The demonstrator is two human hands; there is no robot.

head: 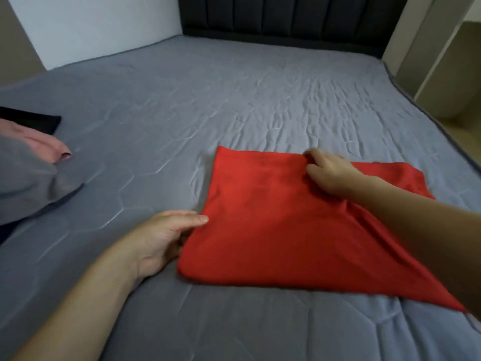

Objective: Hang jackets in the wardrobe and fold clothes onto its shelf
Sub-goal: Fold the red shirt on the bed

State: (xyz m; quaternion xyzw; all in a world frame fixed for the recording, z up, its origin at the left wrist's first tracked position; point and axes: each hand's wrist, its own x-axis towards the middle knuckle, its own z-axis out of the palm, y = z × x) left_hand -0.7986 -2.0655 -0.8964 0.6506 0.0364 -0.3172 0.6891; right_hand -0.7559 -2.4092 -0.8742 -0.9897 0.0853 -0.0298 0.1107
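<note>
The step in hand looks like the folding half of the task: a red garment [286, 225] lies on the bed [234, 100], already doubled into a rough rectangle, near the right side of the mattress. The right hand [330, 175] reaches across it, and its grip is pinched on the cloth at the far edge, fingers curled into a small gathered ridge. The left hand [166, 238] sits at the near left corner; its thumb lies along the top while the fingers seem tucked under the edge, so its grip appears closed on that corner, though the fingertips are hidden.

The next move probably calls for drawing one edge over to halve the rectangle, keeping the corners matched, since thin knit like this slides and bunches easily. A loose tail trails toward the lower right under the right forearm and would need tucking in first.

The fabric is matte, soft and limp, creasing where pulled. The mattress cover is grey, quilted in a hexagon pattern. A padded dark headboard [286, 16] stands behind. At the left edge lie grey [31, 178], pink [52, 144] and black [39, 121] clothes, well apart.
</note>
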